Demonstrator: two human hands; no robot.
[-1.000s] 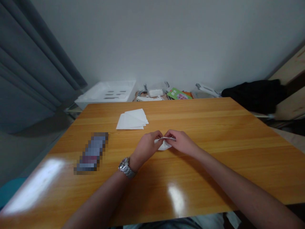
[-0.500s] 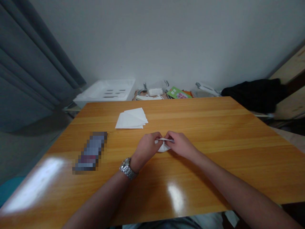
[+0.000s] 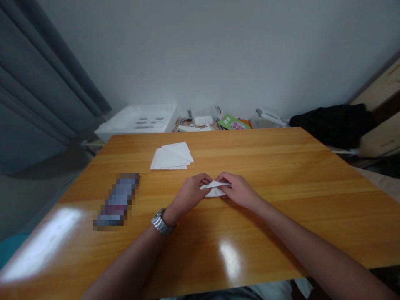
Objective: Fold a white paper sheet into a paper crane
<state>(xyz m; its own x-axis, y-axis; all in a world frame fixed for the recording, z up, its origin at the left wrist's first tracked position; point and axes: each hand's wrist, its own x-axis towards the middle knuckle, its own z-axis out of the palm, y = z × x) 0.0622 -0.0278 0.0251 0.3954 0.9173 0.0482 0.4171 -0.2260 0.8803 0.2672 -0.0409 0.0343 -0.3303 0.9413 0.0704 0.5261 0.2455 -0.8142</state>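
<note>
White paper, folded to a small piece, was between the two hands in the head view, near the middle of the wooden table. Left hand and right hand were close together, each pinching one end of it between thumb and fingers; the upper flap stood raised over the lower part. One metal watch circled the left wrist.

Beyond the far edge, to the left, was one white tray, shallow and wide. Several dark, narrow marks showed on its floor; whether they were slots or things lying in it could not be told. Beside it, in a jumble, were one white box, its contents hidden, and one green book with pink on its cover, an orange edge showing just behind. Farther right lay one black cloth in a heap.

On the table, beyond the left hand, at least three white sheets overlapped in one loose pile; the exact count was hidden. Well to the left of that hand lay one dark oblong thing, masked by coarse blocks.
</note>
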